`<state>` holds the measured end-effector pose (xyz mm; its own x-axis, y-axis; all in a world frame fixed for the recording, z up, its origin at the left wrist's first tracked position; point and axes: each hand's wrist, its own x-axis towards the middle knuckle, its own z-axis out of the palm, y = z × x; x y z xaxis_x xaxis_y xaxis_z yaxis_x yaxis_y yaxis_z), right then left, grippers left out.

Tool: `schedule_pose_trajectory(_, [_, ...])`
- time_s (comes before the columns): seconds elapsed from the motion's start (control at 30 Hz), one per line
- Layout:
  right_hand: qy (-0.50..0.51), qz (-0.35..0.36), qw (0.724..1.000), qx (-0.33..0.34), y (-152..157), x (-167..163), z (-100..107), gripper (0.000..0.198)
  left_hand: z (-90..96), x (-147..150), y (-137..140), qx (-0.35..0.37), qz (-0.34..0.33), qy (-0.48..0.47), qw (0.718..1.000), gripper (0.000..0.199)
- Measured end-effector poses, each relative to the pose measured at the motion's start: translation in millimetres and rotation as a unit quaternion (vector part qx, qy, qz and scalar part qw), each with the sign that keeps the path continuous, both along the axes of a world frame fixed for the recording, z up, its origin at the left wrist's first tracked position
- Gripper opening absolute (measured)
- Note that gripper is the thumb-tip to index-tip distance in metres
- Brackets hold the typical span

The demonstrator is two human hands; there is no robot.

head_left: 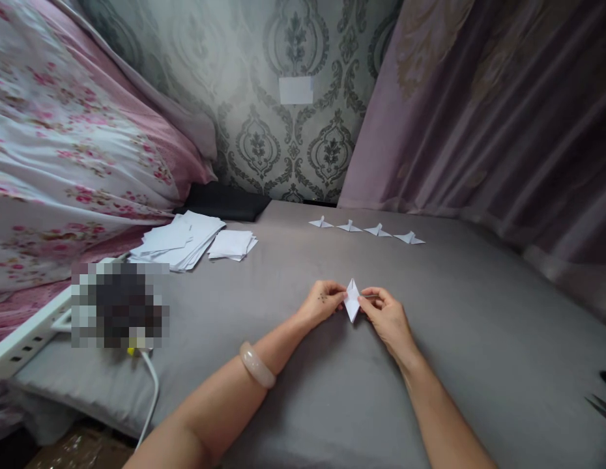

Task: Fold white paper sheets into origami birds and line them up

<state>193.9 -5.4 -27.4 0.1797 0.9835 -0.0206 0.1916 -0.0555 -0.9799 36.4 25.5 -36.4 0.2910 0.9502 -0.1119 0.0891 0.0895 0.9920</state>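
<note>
A small white sheet of paper folded into a diamond [352, 302] is held upright between my two hands, with a slit showing at its top point. My left hand [326, 299] pinches its left corner between thumb and fingers. On the opposite corner, my right hand [384, 311] grips with thumb and fingertips. A pale bangle [257, 365] circles my left forearm. Beyond my hands, several folded paper cranes [378, 229] stand in a slanting row on the grey sheet.
Loose white papers [186, 240] and a smaller stack of square papers [232, 245] lie at the back left, near a black flat object [225, 200]. A blurred-out item with a white cable [154, 384] is at the left by a white rail [34, 342]. Curtains hang on both sides.
</note>
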Motion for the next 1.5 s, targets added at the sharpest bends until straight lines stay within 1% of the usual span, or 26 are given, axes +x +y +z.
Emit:
schedule_pose_trajectory(0.07, [-0.045, 0.012, 0.999, 0.028, 1.9, 0.5, -5.6, 0.024, 1.8, -1.0, -1.0, 0.025, 0.016, 0.016, 0.999, 0.023])
schedule_pose_trajectory(0.13, [-0.098, 0.028, 0.994, 0.045, 2.6, 0.6, -8.2, 0.02, 4.3, -1.9, -2.2, 0.086, 0.027, 0.053, 0.995, 0.027])
schedule_pose_trajectory(0.17, [-0.122, 0.034, 0.991, 0.052, 2.4, 0.5, -8.4, 0.019, 5.2, -2.1, -2.6, 0.129, 0.026, 0.087, 0.987, 0.027])
schedule_pose_trajectory(0.23, [-0.169, 0.043, 0.982, 0.071, 1.3, -0.2, -7.2, 0.019, 5.6, -2.3, -2.5, 0.215, 0.015, 0.167, 0.962, 0.024])
schedule_pose_trajectory(0.3, [-0.212, 0.046, 0.971, 0.097, 0.0, -1.0, -5.2, 0.022, 4.5, -2.1, -1.8, 0.262, -0.002, 0.22, 0.94, 0.025])
schedule_pose_trajectory(0.37, [-0.253, 0.054, 0.959, 0.117, -0.7, -1.5, -3.5, 0.025, 2.5, -1.9, -0.9, 0.28, -0.016, 0.235, 0.93, 0.027])
schedule_pose_trajectory(0.47, [-0.305, 0.081, 0.941, 0.123, -0.7, -0.9, -2.8, 0.029, -1.3, -1.7, -0.6, 0.301, -0.035, 0.246, 0.921, 0.03])
schedule_pose_trajectory(0.6, [-0.334, 0.1, 0.929, 0.123, 0.6, 1.9, -5.7, 0.032, -7.6, -1.8, -0.4, 0.341, -0.055, 0.269, 0.899, 0.032])
schedule_pose_trajectory(0.73, [-0.357, 0.097, 0.923, 0.107, 2.4, 5.4, -10.6, 0.032, -11.1, -2.4, 1.4, 0.344, -0.052, 0.274, 0.897, 0.03])
schedule_pose_trajectory(0.87, [-0.364, 0.098, 0.92, 0.102, 3.5, 7.3, -13.5, 0.032, -9.5, -3.8, 2.1, 0.343, -0.051, 0.273, 0.897, 0.028])
schedule_pose_trajectory(1.07, [-0.351, 0.104, 0.926, 0.094, 2.9, 6.4, -9.1, 0.03, -6.3, -4.5, 2.8, 0.335, -0.052, 0.273, 0.9, 0.025])
schedule_pose_trajectory(1.2, [-0.352, 0.101, 0.924, 0.111, 2.0, 5.3, -5.7, 0.028, -4.1, -4.9, 4.4, 0.322, -0.044, 0.283, 0.902, 0.023])
schedule_pose_trajectory(1.37, [-0.368, 0.111, 0.914, 0.127, 1.0, 3.9, -6.2, 0.028, 1.7, -8.4, 2.9, 0.309, -0.039, 0.297, 0.902, 0.022])
schedule_pose_trajectory(1.43, [-0.361, 0.115, 0.917, 0.123, 1.5, 4.1, -6.7, 0.027, 3.9, -10.1, 2.1, 0.302, -0.041, 0.298, 0.905, 0.021])
schedule_pose_trajectory(1.5, [-0.339, 0.115, 0.927, 0.112, 2.4, 5.5, -6.2, 0.025, 5.8, -11.0, 2.0, 0.291, -0.043, 0.297, 0.908, 0.02])
